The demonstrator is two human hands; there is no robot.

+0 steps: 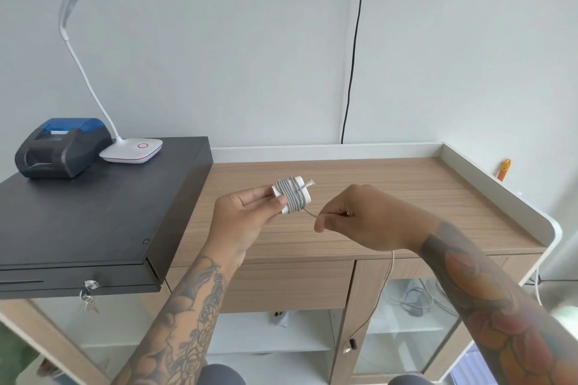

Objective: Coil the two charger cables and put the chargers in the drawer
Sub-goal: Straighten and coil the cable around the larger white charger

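A white charger block (pixel 292 195) is held above the wooden counter, with several turns of its grey cable wound around it. My left hand (pixel 247 216) grips the block's left end between thumb and fingers. To its right, my right hand (pixel 359 217) pinches the loose cable (pixel 309 214) a short way from the block. The rest of the cable (pixel 380 297) hangs down under my right wrist, ending in a small dark plug near the cabinet door. A closed wooden drawer (pixel 281 286) sits under the countertop, below my hands. No second charger shows on the counter.
A black cash drawer box (pixel 93 222) with keys in its lock stands at the left, carrying a receipt printer (pixel 59 147) and a white desk lamp (pixel 134 150). The wooden countertop (pixel 406 197) has a raised white rim. Glass cabinet doors (pixel 403 322) show cables inside.
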